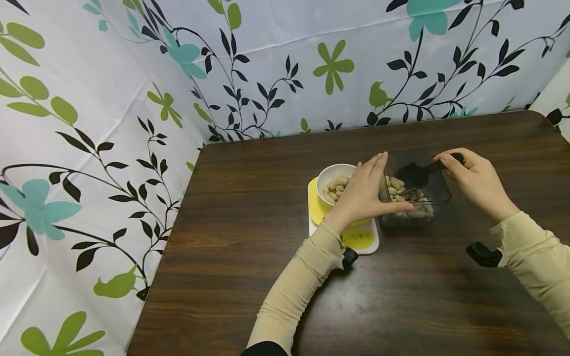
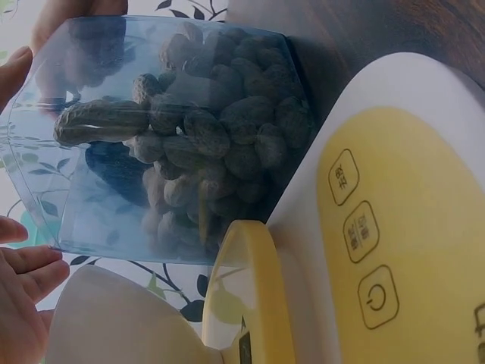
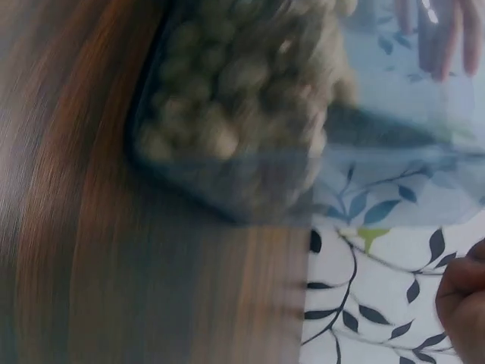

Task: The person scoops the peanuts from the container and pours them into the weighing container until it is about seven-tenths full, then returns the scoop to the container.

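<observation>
A clear bluish plastic container (image 1: 441, 190) holds peanuts in their shells (image 2: 220, 125). My right hand (image 1: 474, 178) grips the handle of a black scoop (image 1: 414, 176), whose blade dips into the container among the peanuts. With fingers straight and thumb spread, my left hand (image 1: 361, 190) rests at the container's near left rim. Its fingertips (image 2: 49, 269) touch the container's corner in the left wrist view. Just left of the container, a white bowl (image 1: 321, 184) with peanuts in it stands on a yellow and white kitchen scale (image 1: 371, 245), partly hidden behind my left hand.
Everything stands on a dark brown wooden table (image 1: 249, 222). Behind and to the left hangs a white curtain (image 1: 276, 44) with printed leaves and flowers. The scale's buttons (image 2: 364, 235) face my side, beneath my left wrist.
</observation>
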`<state>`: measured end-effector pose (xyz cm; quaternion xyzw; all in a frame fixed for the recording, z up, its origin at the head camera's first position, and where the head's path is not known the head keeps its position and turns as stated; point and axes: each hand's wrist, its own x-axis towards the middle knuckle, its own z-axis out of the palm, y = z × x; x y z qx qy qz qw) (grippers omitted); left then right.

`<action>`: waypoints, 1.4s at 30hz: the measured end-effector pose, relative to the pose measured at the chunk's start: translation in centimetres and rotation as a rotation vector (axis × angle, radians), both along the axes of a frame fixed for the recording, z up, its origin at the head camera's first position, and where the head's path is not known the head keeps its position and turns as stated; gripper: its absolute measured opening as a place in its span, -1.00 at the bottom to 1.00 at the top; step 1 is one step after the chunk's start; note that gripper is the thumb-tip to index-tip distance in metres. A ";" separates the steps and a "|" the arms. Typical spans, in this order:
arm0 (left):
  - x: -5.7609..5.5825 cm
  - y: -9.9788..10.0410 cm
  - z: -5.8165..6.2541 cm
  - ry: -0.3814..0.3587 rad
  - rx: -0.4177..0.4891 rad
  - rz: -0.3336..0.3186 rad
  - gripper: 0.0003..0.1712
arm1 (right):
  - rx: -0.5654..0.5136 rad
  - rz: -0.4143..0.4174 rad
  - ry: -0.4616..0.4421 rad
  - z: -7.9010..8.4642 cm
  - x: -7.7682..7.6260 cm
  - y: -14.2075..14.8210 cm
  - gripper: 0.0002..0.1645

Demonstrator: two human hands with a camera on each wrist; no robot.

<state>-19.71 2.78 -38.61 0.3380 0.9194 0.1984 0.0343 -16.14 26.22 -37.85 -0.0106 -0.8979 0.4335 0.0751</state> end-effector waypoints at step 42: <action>-0.1 0.1 0.0 -0.005 -0.004 -0.006 0.29 | -0.507 0.131 -0.112 -0.5 -0.7 0.5 -0.68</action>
